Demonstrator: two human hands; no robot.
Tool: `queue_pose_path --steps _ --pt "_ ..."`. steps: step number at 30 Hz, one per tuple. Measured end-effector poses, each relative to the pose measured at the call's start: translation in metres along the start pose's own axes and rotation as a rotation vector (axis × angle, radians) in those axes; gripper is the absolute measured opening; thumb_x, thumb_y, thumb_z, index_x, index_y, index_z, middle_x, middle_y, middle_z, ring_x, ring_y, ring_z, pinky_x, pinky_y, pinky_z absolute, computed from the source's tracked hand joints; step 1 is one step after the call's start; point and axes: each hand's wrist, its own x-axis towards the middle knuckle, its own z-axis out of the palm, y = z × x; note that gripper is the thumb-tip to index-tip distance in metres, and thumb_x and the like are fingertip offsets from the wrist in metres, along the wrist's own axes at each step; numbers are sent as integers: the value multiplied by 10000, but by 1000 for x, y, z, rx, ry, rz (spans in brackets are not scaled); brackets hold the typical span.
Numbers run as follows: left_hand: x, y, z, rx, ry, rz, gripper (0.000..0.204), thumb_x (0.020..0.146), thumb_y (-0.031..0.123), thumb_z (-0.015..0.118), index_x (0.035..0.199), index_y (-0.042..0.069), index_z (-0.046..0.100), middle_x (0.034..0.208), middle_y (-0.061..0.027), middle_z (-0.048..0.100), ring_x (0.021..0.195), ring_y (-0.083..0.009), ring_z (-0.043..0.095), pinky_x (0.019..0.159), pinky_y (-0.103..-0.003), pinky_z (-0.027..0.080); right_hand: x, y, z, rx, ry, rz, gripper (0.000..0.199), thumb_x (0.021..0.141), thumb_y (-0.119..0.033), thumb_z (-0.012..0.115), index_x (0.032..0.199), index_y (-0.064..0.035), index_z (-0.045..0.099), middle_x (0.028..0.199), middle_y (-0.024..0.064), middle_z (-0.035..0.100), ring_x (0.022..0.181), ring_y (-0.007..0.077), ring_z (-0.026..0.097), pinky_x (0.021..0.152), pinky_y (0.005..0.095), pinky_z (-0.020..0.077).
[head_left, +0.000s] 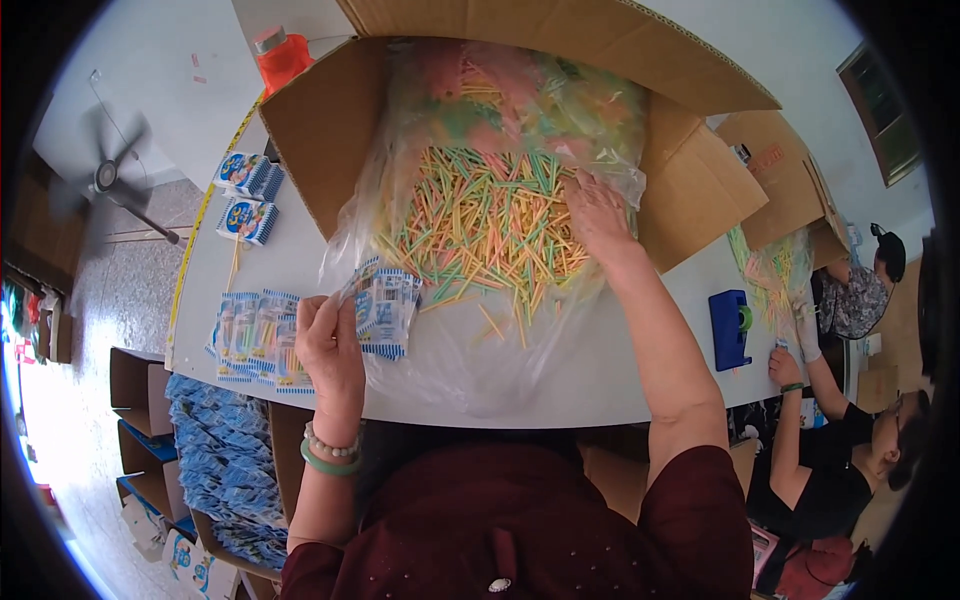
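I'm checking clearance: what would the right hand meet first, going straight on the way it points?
The right hand would probably meet loose, thin pastel-coloured sticks first, then the crumpled clear plastic bag; depth is unclear.

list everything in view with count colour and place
table: one, white, centre
cartons: at least three, brown, centre, right, lower left
plastic liner: one, clear, centre carton
thin sticks: uncountable, pink, yellow, green, in liner
flat packets: several, clear and blue, left
piled packets: uncountable, blue, lower left carton
small packs: several, blue and white, left
bottle: one, orange-red, far left
tape dispenser: one, blue, right
fan: one, dark, left
co-workers: two, black and patterned clothes, right
left hand: one, green bangle, pinching packet
right hand: one, bare, on sticks
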Motion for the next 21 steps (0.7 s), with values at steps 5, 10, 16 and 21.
queue_pose_path --steps 5,10,16,21 --pt "-6 13 -3 -834 -40 -530 145 852 -22 581 965 -1 669 921 -48 660 826 -118 606 740 -248 485 0 2 -3 42 -34 174 198 918 -154 445 1035 -27 542 1090 178 614 993 366 584 843 464 444" --pt "-15 8 -6 -1028 -256 -740 280 795 -57 534 1043 3 650 990 -88 687 871 -169 667 812 -308 536 -14 -5 -17 752 250 147 173 950 -186 468 987 -30 534 908 151 647 890 292 617 779 395 464" --pt "-18 25 4 -1010 -324 -688 313 758 -73 545 1041 10 651 967 -82 689 824 -160 666 781 -306 541 -77 -96 -28 1735 -20 230 93 926 -121 492 985 -56 523 881 48 616 889 145 591 804 304 460" --pt "-30 29 13 -965 -474 -628 235 848 -57 575 1056 33 639 939 -20 681 806 -81 621 724 -253 520 -116 -144 9 1557 -108 186 191 897 -51 519 1086 -34 504 898 47 593 876 130 579 832 273 450"
